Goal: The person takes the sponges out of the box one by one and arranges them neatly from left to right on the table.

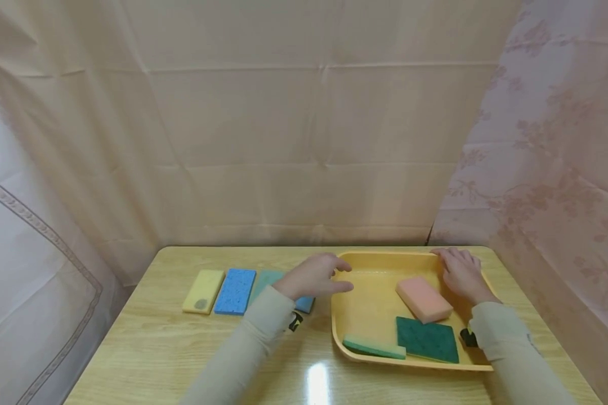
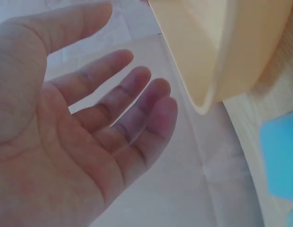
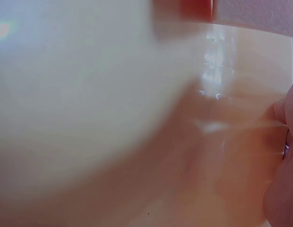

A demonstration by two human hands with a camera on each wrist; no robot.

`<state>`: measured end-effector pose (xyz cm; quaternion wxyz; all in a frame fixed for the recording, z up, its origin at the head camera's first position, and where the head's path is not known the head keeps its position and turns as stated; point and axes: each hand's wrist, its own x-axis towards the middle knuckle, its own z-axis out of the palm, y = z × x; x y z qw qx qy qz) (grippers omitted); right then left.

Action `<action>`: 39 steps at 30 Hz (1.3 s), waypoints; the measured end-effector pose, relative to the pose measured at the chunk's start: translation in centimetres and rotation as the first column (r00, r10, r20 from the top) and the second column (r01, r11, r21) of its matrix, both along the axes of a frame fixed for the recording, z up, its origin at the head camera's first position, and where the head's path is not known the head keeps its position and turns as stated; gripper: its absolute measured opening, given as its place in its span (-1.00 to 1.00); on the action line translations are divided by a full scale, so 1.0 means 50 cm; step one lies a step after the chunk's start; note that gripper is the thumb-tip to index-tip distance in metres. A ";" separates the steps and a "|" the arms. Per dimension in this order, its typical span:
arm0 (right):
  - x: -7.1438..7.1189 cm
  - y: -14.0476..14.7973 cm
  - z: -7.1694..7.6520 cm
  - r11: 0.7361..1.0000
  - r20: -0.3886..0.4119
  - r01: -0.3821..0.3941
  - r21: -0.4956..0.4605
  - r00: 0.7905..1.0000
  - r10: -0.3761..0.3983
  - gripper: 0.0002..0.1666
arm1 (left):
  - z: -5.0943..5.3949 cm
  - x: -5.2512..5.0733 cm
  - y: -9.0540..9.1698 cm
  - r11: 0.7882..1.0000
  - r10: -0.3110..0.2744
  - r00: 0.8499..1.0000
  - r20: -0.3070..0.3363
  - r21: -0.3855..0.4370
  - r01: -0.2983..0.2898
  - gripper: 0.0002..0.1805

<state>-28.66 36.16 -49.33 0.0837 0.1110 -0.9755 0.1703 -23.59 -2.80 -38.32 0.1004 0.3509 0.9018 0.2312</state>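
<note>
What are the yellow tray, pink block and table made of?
The yellow tray looks like smooth, glossy plastic: light glints off it. The pink block seems matte, perhaps sponge foam: its faces don't shine. The table shows wood grain and shine: maybe wood, maybe laminate.

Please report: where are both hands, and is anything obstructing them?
Left hand empty, near left side of yellow rectangular plastic tray. Right hand at far-right corner. No obstruction visible.

Tray has room left of obstructing pink sponge.
</note>
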 end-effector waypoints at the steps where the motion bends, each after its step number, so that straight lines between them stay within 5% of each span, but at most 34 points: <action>1: 0.001 0.000 0.001 1.000 -0.003 -0.004 0.001 1.000 0.004 -0.57 | 0.003 -0.001 0.004 1.000 -0.014 1.000 0.004 -0.011 0.014 -0.51; 8: 0.004 0.002 0.002 1.000 -0.005 -0.022 -0.003 1.000 0.022 -0.54 | 0.023 -0.002 0.042 0.991 -0.114 0.993 0.023 -0.062 0.115 -0.50; 12: 0.005 0.002 0.001 1.000 -0.003 -0.022 -0.006 1.000 0.022 -0.54 | 0.031 -0.003 0.070 0.982 -0.177 0.976 0.124 -0.044 0.184 -0.44; 22: 0.002 0.002 -0.001 1.000 -0.013 -0.014 -0.005 1.000 0.014 -0.56 | 0.029 -0.006 0.138 0.935 -0.210 0.871 0.444 -0.170 0.312 -0.23; 31: -0.002 -0.001 0.002 1.000 -0.022 -0.015 -0.026 1.000 0.014 -0.59 | 0.017 -0.025 0.174 0.919 -0.164 0.776 0.609 -0.192 0.345 -0.21; 39: 0.002 -0.002 0.006 1.000 -0.009 -0.003 -0.019 1.000 0.002 -0.58 | 0.007 -0.038 0.200 0.886 -0.093 0.729 0.678 -0.277 0.372 -0.29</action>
